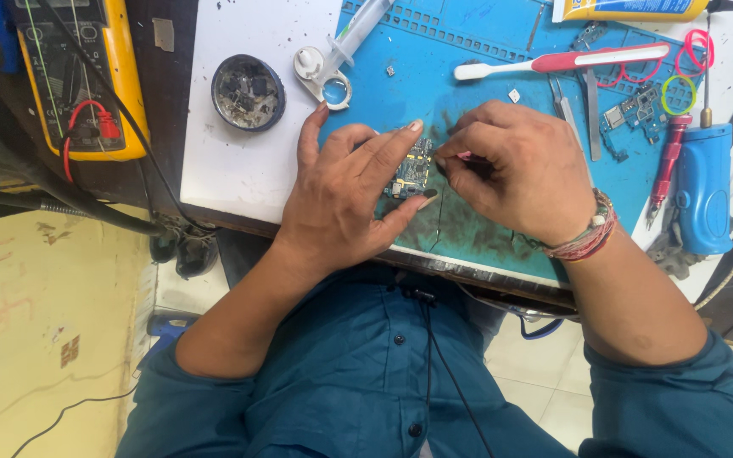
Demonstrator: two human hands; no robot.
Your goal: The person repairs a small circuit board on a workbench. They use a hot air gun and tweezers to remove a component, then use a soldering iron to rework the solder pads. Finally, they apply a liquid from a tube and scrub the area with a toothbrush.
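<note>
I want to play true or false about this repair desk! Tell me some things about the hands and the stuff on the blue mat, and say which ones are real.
1. The left hand holds a small circuit board between its fingers. True.
2. The right hand rests flat on the mat, far from the board. False: it is right beside the board, its fingers pinching something small and pink against it.
3. A white toothbrush with a red handle lies on the mat. True.
4. The yellow multimeter sits on the blue mat. False: it sits off to the side, on the dark surface.
5. The round tin stands on the white tabletop. True.
</note>
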